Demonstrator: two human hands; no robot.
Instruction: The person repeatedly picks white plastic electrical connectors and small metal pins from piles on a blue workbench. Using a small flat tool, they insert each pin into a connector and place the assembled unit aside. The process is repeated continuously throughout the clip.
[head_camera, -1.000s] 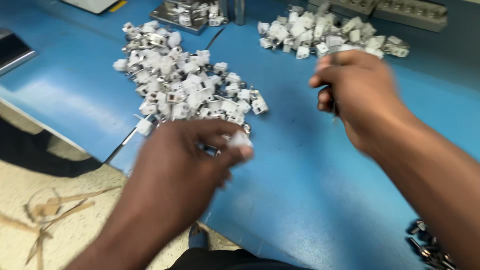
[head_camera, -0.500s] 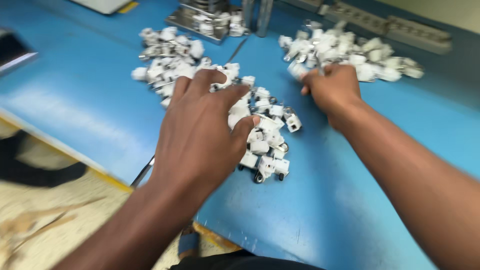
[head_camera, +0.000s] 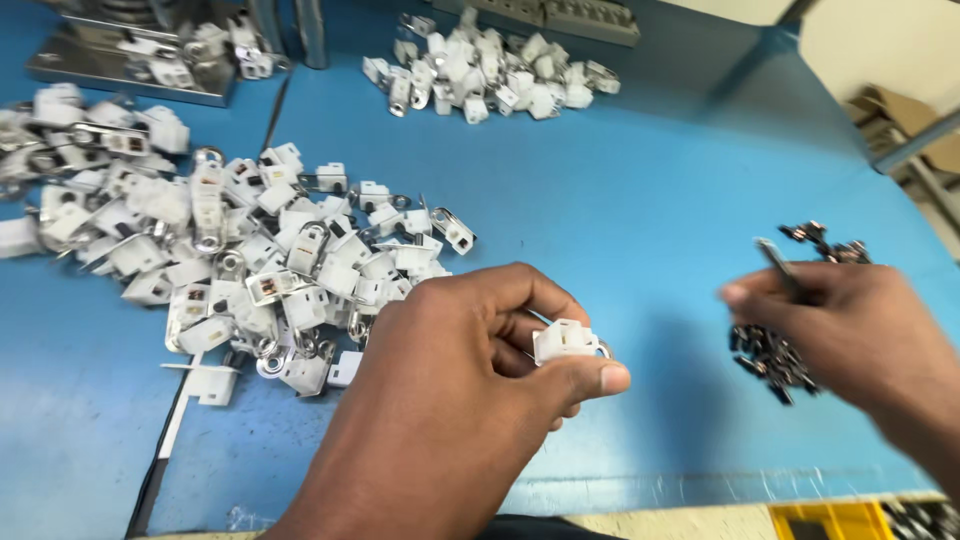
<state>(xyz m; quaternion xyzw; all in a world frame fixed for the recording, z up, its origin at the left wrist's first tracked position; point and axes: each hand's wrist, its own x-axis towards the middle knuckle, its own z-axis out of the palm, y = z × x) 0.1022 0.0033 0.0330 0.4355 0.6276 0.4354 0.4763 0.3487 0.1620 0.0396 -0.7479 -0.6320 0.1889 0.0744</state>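
Note:
My left hand holds one small white plastic part with a metal ring between thumb and fingers, just right of a large heap of the same white parts on the blue table. My right hand is blurred over a small pile of dark metal pieces at the right and pinches one thin dark metal piece in its fingertips.
A second heap of white parts lies at the back. A metal fixture stands at the back left with a grey strip behind. A yellow bin sits below the table's front edge, and cardboard lies at the far right.
My left hand came off the big heap with one white part in it. My right hand moved from the back heap to the dark metal pieces at the right. The view shifted right.

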